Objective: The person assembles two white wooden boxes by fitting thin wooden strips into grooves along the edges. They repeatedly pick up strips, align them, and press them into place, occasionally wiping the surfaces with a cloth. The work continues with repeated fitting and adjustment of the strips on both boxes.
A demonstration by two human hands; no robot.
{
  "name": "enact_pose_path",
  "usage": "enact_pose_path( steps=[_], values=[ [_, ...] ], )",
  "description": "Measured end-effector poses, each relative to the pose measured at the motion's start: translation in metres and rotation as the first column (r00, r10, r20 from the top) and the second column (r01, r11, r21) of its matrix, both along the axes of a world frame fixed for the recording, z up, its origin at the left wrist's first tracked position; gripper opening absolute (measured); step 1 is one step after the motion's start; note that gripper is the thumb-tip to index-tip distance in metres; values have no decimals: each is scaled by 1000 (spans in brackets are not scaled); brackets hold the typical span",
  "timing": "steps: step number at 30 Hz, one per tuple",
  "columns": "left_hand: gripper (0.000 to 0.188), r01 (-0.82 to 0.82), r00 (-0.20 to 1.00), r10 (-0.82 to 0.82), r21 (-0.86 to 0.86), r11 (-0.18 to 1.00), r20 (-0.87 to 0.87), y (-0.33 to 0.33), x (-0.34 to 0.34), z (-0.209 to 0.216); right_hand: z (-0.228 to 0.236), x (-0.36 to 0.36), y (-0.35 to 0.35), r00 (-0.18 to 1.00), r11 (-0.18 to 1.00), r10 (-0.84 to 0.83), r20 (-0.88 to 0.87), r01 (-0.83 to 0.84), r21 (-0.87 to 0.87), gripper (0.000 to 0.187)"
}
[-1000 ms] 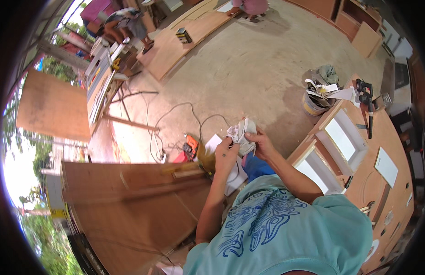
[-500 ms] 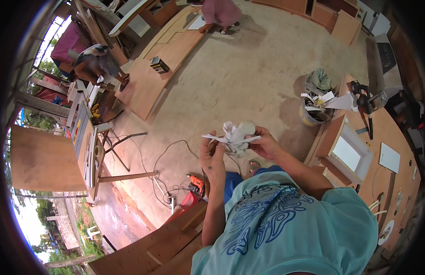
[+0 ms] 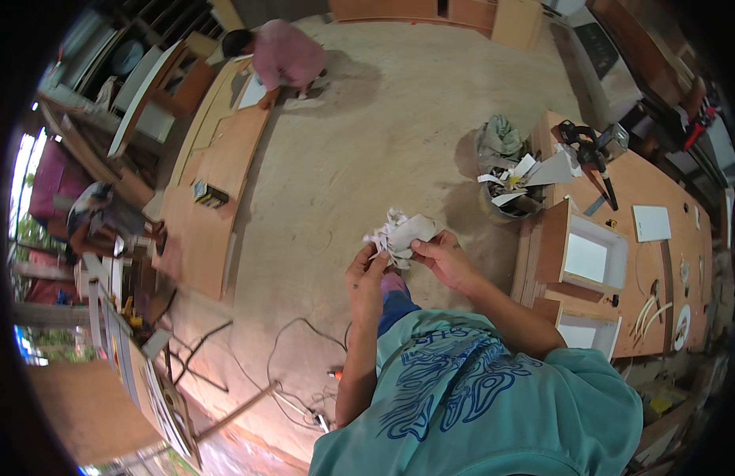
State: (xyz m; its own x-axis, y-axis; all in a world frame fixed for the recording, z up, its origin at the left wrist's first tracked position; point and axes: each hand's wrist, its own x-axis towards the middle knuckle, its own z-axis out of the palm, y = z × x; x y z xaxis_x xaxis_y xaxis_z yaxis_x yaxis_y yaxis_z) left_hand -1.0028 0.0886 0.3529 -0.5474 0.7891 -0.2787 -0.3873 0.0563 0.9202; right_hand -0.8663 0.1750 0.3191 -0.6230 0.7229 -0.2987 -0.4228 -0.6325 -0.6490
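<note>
Out in front of my body, both hands hold a crumpled white bundle (image 3: 401, 236) with ragged, curling strips at its edges. Whether it is cloth or paper I cannot tell. My left hand (image 3: 366, 276) pinches its lower left side, thumb and fingers closed. On the other side my right hand (image 3: 448, 259) is closed on a smoother, flatter part, its thumb lying on top. Below the bundle, the concrete floor (image 3: 359, 159) shows.
Right of me a bucket (image 3: 498, 208) overflows with scraps, beside a wooden worktop (image 3: 649, 238) bearing drawer boxes (image 3: 551, 238) and a black power tool (image 3: 593, 151). Cables (image 3: 292, 325) trail across the floor at left. Two people (image 3: 284, 55) work near long boards (image 3: 197, 254) at far left.
My view has turned rightward, so the surroundings slide left. The strips that stuck out on both sides of the bundle are now gathered in, and my hands are closer together.
</note>
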Motion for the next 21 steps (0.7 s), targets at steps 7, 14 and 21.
enact_pose_path(
  steps=[7,14,21],
  values=[
    [21,302,922,-279,-46,952,267,104,-71,-23,-11,-26,73,996,973,-47,-77,28,-231,30],
    [28,609,740,-556,-27,793,378,227,-85,-49,-13,-50,115,870,845,-489,-64,455,-280,26],
    [43,742,602,-725,-102,663,-335,299,-17,-64,-59,-25,153,336,491,-802,493,841,226,23]
  ],
)
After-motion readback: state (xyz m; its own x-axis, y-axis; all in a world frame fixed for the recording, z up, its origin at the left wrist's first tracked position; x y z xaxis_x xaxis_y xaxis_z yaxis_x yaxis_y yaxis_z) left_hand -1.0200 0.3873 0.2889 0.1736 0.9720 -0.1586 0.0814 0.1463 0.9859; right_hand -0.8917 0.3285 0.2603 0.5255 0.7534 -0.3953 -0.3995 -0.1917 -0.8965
